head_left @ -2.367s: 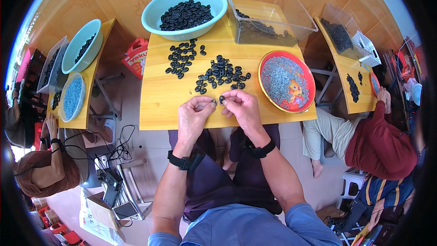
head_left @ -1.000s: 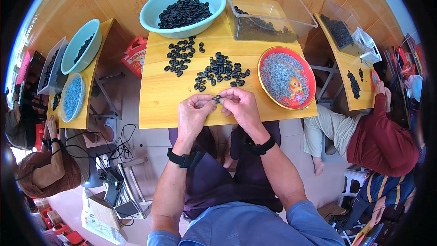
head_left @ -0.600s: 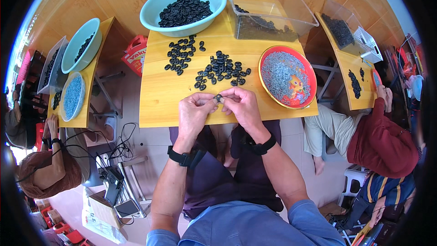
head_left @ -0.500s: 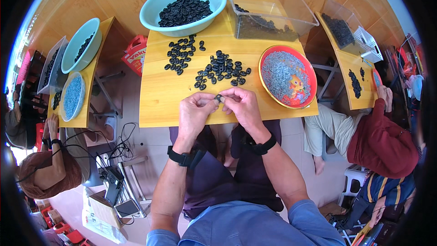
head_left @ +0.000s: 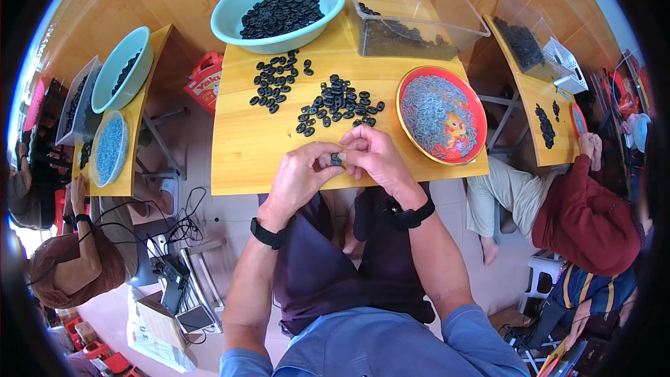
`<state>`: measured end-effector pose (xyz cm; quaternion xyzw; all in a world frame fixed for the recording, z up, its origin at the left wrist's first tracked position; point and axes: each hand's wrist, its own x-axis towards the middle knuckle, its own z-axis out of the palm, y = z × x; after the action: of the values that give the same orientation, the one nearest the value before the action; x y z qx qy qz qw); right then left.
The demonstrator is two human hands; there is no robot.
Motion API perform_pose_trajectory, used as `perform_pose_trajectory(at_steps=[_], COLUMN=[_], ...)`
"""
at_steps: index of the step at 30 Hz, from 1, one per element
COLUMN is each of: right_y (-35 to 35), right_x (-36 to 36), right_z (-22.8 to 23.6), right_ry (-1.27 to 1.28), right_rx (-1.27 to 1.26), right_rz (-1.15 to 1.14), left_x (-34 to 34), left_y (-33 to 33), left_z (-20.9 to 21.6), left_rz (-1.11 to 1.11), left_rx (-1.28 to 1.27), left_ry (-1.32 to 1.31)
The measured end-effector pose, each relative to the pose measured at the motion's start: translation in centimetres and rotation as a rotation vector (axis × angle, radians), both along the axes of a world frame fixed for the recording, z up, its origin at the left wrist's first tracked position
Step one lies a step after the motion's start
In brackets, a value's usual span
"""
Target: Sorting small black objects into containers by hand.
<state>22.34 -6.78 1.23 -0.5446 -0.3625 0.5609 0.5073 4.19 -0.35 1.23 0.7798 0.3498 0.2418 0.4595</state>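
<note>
Between the fingertips of both hands is a small black oval plastic piece [head_left: 336, 159], held over the table's front edge. My left hand [head_left: 305, 169] pinches it from the left. From the right, my right hand [head_left: 373, 160] presses thumb and fingers against it, partly hiding it. Just beyond my hands lies a heap of similar black pieces [head_left: 338, 101]. A looser group of black pieces [head_left: 273, 80] is spread farther left. To the right of my hands, a red round tray with a yellow rim [head_left: 460, 157] holds many small grey-blue slender parts [head_left: 429, 108].
At the back stand a light-blue basin [head_left: 230, 31] full of black pieces and a clear plastic bin [head_left: 412, 38]. People sit at side tables, one in a maroon sleeve [head_left: 576, 188] at right, one at left [head_left: 77, 258]. Tangled black cables [head_left: 178, 227] hang lower left.
Both hands have shifted slightly nearer the table edge and turned, with the right fingers now more bent around the black piece. The piece has turned in the fingertips.
</note>
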Motion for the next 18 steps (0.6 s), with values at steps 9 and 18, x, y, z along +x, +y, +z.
perform_pose_trajectory(at_steps=[9, 18], right_y=[0.0, 0.2], right_x=[-0.2, -0.2], right_z=[0.2, -0.2], right_ry=[-0.038, -0.078], right_rx=[-0.064, -0.067], right_rz=[0.038, 0.062], left_x=[-0.1, -0.1], left_y=[-0.2, -0.3], left_z=[-0.9, -1.2], left_rz=[-0.016, 0.020], left_rx=[0.160, 0.139], left_ry=[0.020, 0.018])
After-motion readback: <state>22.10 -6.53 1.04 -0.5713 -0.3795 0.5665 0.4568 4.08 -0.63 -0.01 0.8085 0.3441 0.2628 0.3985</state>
